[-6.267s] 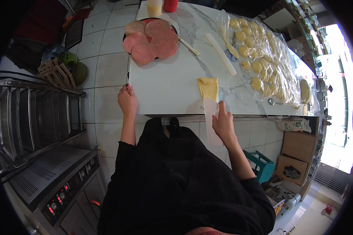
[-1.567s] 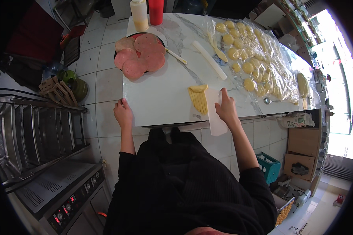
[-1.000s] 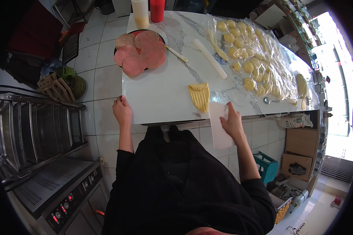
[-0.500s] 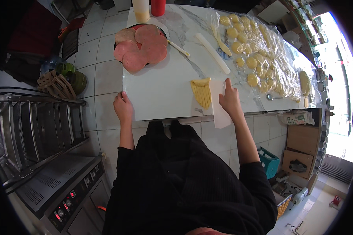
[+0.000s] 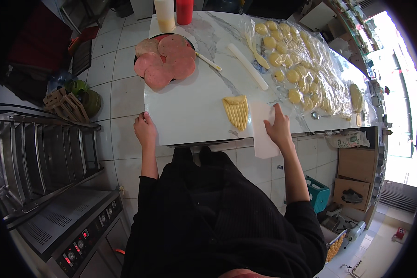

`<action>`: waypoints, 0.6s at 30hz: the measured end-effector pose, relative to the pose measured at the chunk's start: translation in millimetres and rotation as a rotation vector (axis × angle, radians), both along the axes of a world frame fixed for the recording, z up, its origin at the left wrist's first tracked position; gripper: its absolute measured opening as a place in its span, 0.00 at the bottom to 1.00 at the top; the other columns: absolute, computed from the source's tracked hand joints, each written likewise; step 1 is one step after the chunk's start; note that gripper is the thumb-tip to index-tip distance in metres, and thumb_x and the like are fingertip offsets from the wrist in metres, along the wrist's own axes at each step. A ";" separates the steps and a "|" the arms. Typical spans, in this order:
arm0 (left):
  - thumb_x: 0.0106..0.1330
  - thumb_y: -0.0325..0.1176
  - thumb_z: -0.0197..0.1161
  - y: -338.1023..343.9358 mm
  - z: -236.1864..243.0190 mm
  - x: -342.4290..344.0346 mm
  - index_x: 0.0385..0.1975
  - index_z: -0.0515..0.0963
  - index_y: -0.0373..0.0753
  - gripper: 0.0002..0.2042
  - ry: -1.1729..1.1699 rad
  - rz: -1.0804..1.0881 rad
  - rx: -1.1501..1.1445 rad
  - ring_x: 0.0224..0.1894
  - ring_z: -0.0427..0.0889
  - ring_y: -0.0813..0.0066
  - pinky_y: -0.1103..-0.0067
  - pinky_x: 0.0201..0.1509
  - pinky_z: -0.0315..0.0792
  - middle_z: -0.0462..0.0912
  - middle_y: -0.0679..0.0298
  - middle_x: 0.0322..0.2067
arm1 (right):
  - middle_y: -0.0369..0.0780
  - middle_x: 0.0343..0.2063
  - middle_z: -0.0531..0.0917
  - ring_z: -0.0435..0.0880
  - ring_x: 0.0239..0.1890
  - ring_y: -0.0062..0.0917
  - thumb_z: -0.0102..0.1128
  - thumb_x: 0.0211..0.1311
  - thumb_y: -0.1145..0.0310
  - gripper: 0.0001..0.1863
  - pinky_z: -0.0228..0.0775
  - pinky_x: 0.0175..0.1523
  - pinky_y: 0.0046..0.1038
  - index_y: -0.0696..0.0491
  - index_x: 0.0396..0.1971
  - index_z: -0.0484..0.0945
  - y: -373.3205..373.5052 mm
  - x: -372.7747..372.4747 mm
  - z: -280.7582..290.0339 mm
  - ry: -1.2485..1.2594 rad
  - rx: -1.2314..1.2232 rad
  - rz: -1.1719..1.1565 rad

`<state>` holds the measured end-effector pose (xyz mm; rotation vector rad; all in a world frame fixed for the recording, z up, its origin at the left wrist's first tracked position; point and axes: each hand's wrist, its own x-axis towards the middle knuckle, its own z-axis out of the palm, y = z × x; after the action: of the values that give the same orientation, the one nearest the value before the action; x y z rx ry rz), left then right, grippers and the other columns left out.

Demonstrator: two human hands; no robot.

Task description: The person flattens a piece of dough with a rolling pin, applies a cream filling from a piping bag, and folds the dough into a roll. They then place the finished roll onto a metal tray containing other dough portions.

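Note:
My right hand (image 5: 279, 129) is closed on a white flat dough scraper (image 5: 262, 132), whose lower end sticks out past the table's front edge. Just left of the scraper, and apart from it, lies a piece of yellow dough (image 5: 236, 112) with a folded top and several lengthwise slits. At the table's left edge, my left hand (image 5: 146, 129) has its fingers curled at the edge, seemingly gripping it. A white rolling pin (image 5: 248, 66) lies beyond the dough.
Slices of pink meat (image 5: 167, 62) cover a dark plate at the far left, beside a yellow-handled utensil (image 5: 208, 61). Behind stand a pale bottle (image 5: 165, 16) and a red bottle (image 5: 184, 11). Plastic film (image 5: 326, 78) covers several dough balls at right. A metal rack (image 5: 46, 153) stands left.
My right hand has moved the scraper a little to the right and nearer to me, away from the dough. My left hand stays at the table edge.

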<state>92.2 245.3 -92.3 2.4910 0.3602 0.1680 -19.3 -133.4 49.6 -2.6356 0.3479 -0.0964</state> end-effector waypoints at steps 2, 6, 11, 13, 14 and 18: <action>0.68 0.43 0.44 0.3 -0.9 0.5 0.39 0.75 0.33 0.19 -0.004 -0.009 0.005 0.41 0.74 0.50 0.62 0.46 0.69 0.77 0.51 0.38 | 0.56 0.28 0.77 0.75 0.34 0.55 0.59 0.43 0.78 0.26 0.66 0.41 0.48 0.58 0.45 0.60 1.6 13.7 -0.7 0.002 -0.001 -0.008; 0.68 0.43 0.44 1.5 0.1 -0.2 0.39 0.75 0.33 0.19 0.014 -0.006 -0.017 0.42 0.74 0.50 0.62 0.46 0.69 0.77 0.51 0.38 | 0.56 0.28 0.77 0.75 0.34 0.55 0.59 0.43 0.78 0.25 0.66 0.40 0.49 0.58 0.44 0.60 -1.2 25.7 -13.9 0.052 -0.012 0.012; 0.68 0.43 0.43 3.0 0.2 -0.8 0.40 0.75 0.33 0.19 0.053 0.003 -0.031 0.43 0.73 0.50 0.62 0.47 0.68 0.76 0.51 0.39 | 0.57 0.28 0.77 0.75 0.35 0.57 0.57 0.43 0.79 0.25 0.66 0.40 0.50 0.57 0.44 0.59 5.4 32.3 -16.4 0.076 -0.035 -0.004; 0.68 0.43 0.43 3.2 -0.2 -0.8 0.41 0.75 0.33 0.19 0.039 -0.003 -0.025 0.43 0.73 0.50 0.62 0.48 0.68 0.76 0.50 0.40 | 0.59 0.27 0.76 0.74 0.35 0.58 0.55 0.43 0.80 0.26 0.66 0.40 0.50 0.56 0.45 0.58 9.6 37.5 -15.5 0.136 -0.051 -0.036; 0.68 0.43 0.43 3.6 -0.4 -1.2 0.41 0.75 0.33 0.19 0.044 -0.010 -0.021 0.43 0.73 0.50 0.62 0.48 0.68 0.76 0.50 0.40 | 0.59 0.27 0.76 0.74 0.35 0.58 0.55 0.43 0.80 0.26 0.66 0.40 0.50 0.56 0.45 0.58 10.9 39.5 -14.6 0.141 -0.047 -0.042; 0.68 0.43 0.43 3.4 1.0 -0.8 0.42 0.74 0.33 0.19 0.064 -0.010 -0.024 0.43 0.73 0.50 0.62 0.48 0.67 0.76 0.50 0.39 | 0.61 0.25 0.76 0.74 0.34 0.59 0.54 0.44 0.80 0.26 0.66 0.41 0.51 0.56 0.46 0.58 14.6 31.4 -11.3 0.125 -0.029 -0.022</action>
<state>91.4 248.6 -91.3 2.4787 0.3742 0.0796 12.1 -118.8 38.3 -2.6738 0.4212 0.0572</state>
